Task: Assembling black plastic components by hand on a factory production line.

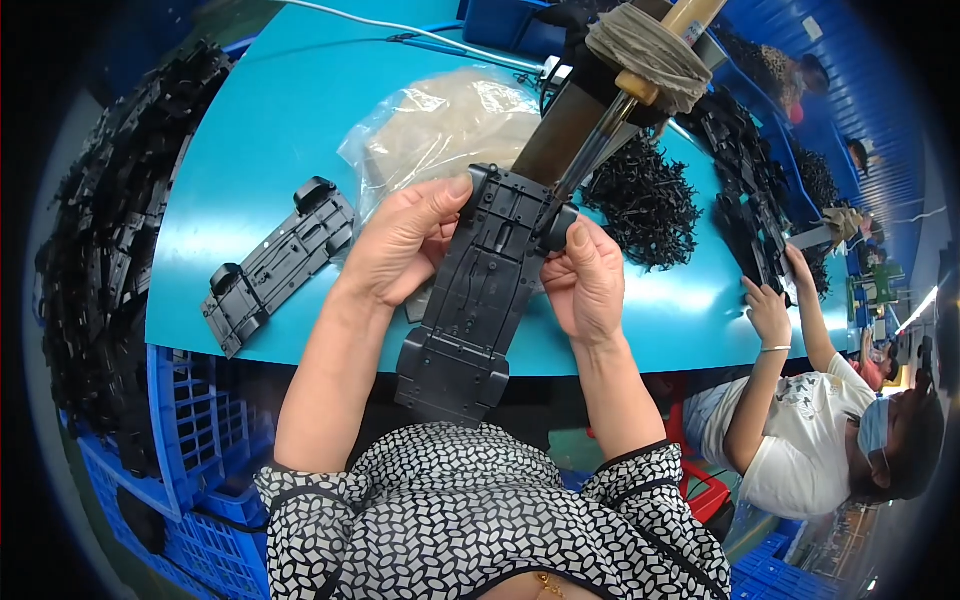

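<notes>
Fingers of the left hand (405, 242) and right hand (590, 285) pinched opposite sides of the black chassis (482, 290) mid-frame. The step seemed to be presenting its upper end to the wooden-handled tool (637, 88), upper right; the next move likely needed steadiness.

Blu crate (163, 410) lwr L, wht cable (440, 43) up top, masked co-worker (800, 440) R

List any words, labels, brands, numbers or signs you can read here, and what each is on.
None are readable.
Yellowish tool handle: small print, too blurred to read.
White shirt at right: dark motifs, any lettering too small to make out.
Black plastic part held at centre: no readable text.
</notes>
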The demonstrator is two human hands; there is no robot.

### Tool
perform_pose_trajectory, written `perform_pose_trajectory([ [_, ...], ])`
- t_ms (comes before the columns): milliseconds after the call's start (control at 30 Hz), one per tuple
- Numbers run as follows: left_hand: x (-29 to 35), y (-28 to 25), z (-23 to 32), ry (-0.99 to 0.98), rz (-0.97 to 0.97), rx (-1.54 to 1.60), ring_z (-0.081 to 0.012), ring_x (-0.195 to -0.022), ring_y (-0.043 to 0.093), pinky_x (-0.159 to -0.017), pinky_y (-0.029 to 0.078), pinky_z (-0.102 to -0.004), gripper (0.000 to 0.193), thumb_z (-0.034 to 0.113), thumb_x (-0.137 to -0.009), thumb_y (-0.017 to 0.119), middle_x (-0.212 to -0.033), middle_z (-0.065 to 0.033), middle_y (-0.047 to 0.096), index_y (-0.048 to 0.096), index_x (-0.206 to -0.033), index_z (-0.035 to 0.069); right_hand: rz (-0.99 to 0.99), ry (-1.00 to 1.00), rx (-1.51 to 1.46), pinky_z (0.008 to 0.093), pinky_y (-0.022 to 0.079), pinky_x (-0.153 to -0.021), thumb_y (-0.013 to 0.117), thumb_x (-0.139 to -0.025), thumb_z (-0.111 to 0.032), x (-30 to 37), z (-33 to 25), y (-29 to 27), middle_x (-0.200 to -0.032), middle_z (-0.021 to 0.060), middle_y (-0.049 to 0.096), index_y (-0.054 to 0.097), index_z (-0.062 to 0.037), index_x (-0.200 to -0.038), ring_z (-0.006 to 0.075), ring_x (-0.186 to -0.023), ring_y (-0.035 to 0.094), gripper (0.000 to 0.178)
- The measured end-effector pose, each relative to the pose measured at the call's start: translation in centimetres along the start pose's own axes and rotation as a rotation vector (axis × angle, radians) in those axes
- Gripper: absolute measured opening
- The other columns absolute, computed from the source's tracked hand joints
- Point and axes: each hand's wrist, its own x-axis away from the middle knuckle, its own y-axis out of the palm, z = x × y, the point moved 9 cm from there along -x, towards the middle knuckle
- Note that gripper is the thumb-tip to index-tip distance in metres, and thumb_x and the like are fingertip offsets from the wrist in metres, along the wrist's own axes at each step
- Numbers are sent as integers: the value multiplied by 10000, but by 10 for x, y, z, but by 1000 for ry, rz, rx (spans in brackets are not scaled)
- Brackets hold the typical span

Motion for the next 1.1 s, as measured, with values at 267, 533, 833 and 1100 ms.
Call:
perform_pose_trajectory([
  [267, 0, 3, 1, -2, 8, 8, -71, -673, 574, -596, 482, -180, 256, 222, -812, 615, -835, -54, 619, 580, -935, 0, -4, 1, -5, 149, 381, -561, 627, -808, -247, 0, 0, -1, -855, 68, 603, 535, 58, -1050, 49, -645, 488, 400],
  [533, -1, 3, 0, -12, -9, 22, -73, -673, 576, -592, 485, -180, 252, 219, -810, 617, -833, -56, 619, 579, -929, 1, 5, -23, -31, 171, 406, -584, 616, -817, -217, 0, -3, 1, -864, 79, 610, 539, 54, -1050, 70, -667, 517, 366],
  [833, 0, 4, 1, -5, 8, 7, -74, -660, 582, -584, 496, -184, 258, 223, -807, 622, -823, -59, 619, 576, -925, -2, -19, -21, -47, 170, 405, -583, 603, -825, -202, 1, -3, 0, -864, 88, 611, 535, 64, -1048, 74, -670, 521, 354],
  [1100, -1, 5, 2, -6, 1, 20, -75, -663, 584, -584, 495, -187, 262, 224, -811, 617, -824, -58, 620, 576, -930, -7, -15, -22, -56, 162, 394, -569, 606, -824, -204, 1, -2, -1, -852, 79, 608, 538, 62, -1044, 65, -655, 503, 352],
])
